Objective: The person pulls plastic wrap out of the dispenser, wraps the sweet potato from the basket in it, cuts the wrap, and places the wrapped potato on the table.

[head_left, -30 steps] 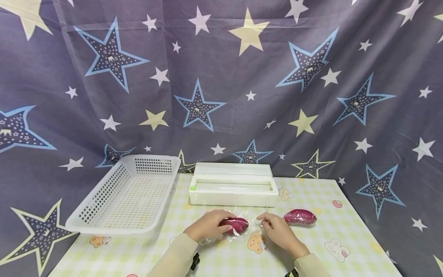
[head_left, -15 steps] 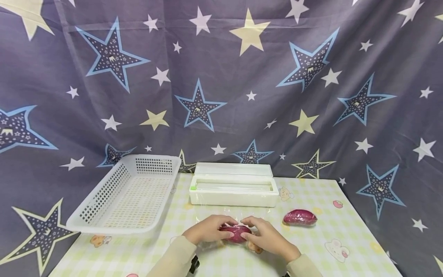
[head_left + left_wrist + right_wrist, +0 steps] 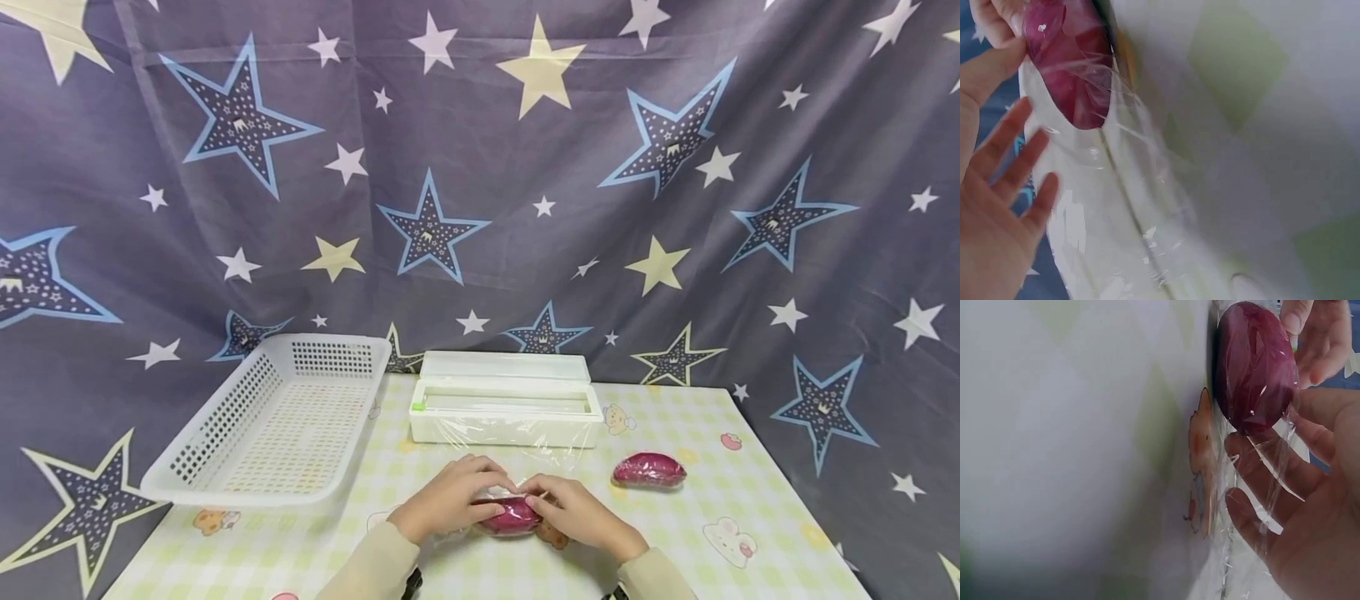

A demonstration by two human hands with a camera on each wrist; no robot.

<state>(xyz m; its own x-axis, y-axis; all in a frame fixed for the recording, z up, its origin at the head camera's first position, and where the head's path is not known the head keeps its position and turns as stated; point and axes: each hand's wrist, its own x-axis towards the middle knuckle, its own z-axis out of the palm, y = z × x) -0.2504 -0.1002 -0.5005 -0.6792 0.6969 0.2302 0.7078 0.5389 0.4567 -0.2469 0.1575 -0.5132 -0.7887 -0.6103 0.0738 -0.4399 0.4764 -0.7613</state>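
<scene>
A purple-red sweet potato (image 3: 512,517) lies on the table in front of me, with clear cling film (image 3: 1116,206) over it and trailing past its end. My left hand (image 3: 452,497) holds its left side between thumb and index finger, the other fingers spread, as the left wrist view shows. From the right, my right hand (image 3: 581,510) pinches the potato and film at the other end; its lower fingers lie behind the film in the right wrist view. Both hands meet along the potato's far side. A second sweet potato (image 3: 649,471), wrapped in film, lies to the right.
Behind the hands stands a white cling film box (image 3: 506,429) with its lid raised, film hanging over its front. A white plastic basket (image 3: 240,497) sits at the left. The checked tablecloth (image 3: 757,500) ends near a star-patterned curtain (image 3: 480,125).
My right hand has come left onto the sweet potato, which now lies slightly nearer me. The film has been lifted over its far side, and both hands have drawn together.
</scene>
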